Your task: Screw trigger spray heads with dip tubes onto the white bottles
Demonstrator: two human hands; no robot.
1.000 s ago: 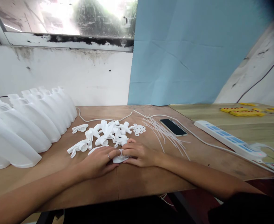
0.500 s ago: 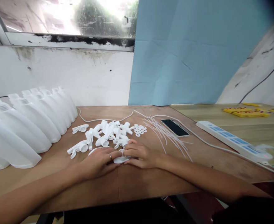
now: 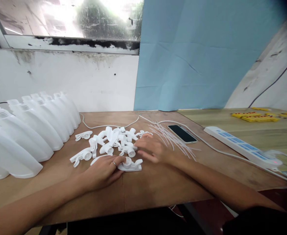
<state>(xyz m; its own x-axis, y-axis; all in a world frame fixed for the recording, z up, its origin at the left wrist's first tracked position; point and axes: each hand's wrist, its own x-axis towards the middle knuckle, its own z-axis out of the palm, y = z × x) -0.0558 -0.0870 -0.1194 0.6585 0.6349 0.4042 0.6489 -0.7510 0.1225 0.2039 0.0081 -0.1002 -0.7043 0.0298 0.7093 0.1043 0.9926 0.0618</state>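
My left hand (image 3: 107, 169), with a ring on one finger, pinches a white trigger spray head (image 3: 131, 165) on its side near the table's front. The cap end of that spray head faces up by my thumb. My right hand (image 3: 153, 148) is off it, reaching over the small white ring washers (image 3: 143, 133), which it partly covers. Its fingers are stretched out and apart, slightly blurred, and I see nothing held in them. A pile of white spray heads (image 3: 114, 138) lies just beyond both hands. Part of another white piece (image 3: 98, 160) shows behind my left hand.
White bottles (image 3: 33, 127) without caps stand in rows at the left. Thin white tubes (image 3: 171, 138) lie beside a phone (image 3: 182, 133) on the right. A power strip (image 3: 241, 147) and its cable cross the table's right side, with yellow packets (image 3: 256, 117) beyond.
My right hand has let go of the spray head and moved away to the right and up, over the washers. My left hand has stayed on the spray head.
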